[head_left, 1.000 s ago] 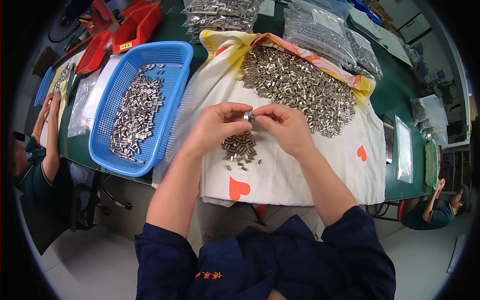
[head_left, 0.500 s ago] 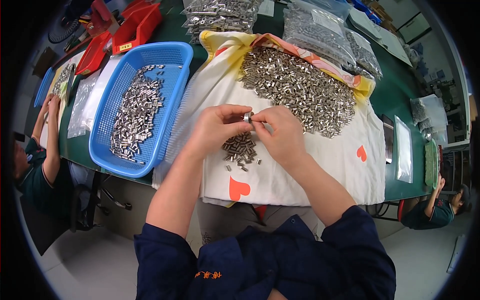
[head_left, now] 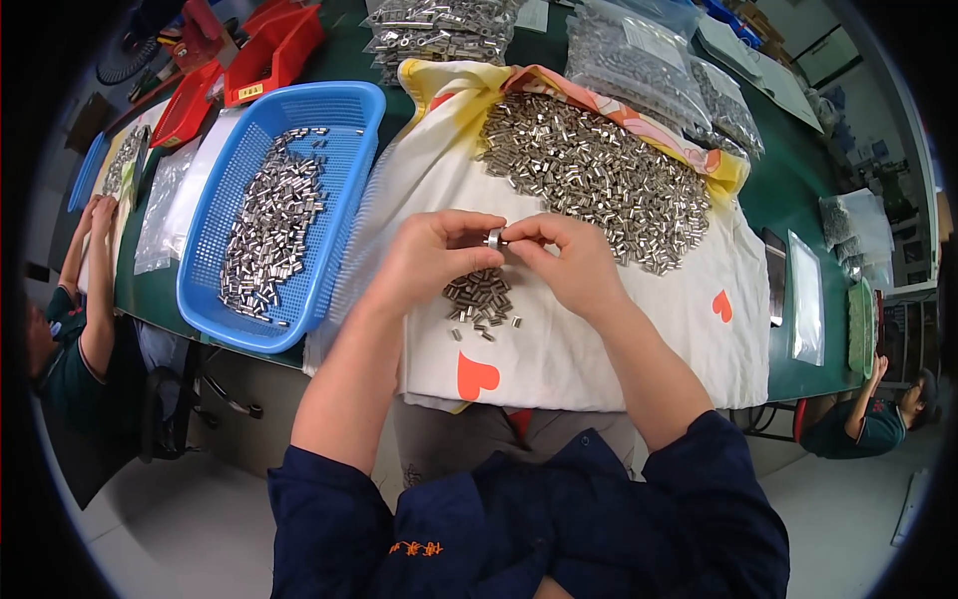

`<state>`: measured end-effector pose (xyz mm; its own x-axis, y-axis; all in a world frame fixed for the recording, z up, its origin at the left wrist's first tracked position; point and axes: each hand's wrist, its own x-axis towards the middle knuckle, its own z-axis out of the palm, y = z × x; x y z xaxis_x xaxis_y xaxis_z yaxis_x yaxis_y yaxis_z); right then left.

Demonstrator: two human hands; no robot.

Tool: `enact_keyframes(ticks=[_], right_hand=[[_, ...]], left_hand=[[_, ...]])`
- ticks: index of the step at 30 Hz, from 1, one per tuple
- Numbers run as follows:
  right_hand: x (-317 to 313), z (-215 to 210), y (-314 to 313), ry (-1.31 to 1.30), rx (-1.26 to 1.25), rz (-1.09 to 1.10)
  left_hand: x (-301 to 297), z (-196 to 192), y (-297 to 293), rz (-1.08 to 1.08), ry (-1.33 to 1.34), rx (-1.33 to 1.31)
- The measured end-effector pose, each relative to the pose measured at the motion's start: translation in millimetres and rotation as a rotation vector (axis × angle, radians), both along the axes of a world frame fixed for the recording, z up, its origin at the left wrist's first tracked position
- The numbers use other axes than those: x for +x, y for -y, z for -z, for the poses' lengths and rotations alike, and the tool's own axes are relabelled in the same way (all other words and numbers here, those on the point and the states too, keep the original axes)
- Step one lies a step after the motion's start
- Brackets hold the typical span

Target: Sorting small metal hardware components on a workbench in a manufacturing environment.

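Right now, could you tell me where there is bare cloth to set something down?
Free: the cloth right of the small pile, toward the small heart, and its near edge by the big heart. Crowded: the big pile, the basket, and both hands mid-cloth.

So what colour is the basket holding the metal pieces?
Blue, a mesh-sided plastic basket, clearest in the head view.

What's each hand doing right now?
Left hand: pinched on a small metal sleeve.
Right hand: pinched on the same sleeve.

Shiny metal sleeves (head_left: 599, 175), matt cloth (head_left: 599, 339), plastic basket (head_left: 349, 110)
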<state>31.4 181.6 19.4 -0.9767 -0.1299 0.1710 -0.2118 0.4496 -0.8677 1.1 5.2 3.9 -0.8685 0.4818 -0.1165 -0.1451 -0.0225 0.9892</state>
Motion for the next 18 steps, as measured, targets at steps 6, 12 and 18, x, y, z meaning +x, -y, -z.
enact_keyframes(ticks=[6, 12, 18], right_hand=[[-6.7, -4.7, -6.6, 0.018, 0.041, 0.049], [-22.5, 11.7, -38.0, -0.317, 0.570, 0.150], [-21.4, 11.4, -15.5, -0.324, 0.821, 0.190]], left_hand=[[0.2, 1.5, 3.1, 0.040, 0.047, -0.055], [0.4, -1.8, 0.0, 0.077, 0.028, -0.097], [0.0, 0.6, 1.7, 0.093, -0.011, -0.091]])
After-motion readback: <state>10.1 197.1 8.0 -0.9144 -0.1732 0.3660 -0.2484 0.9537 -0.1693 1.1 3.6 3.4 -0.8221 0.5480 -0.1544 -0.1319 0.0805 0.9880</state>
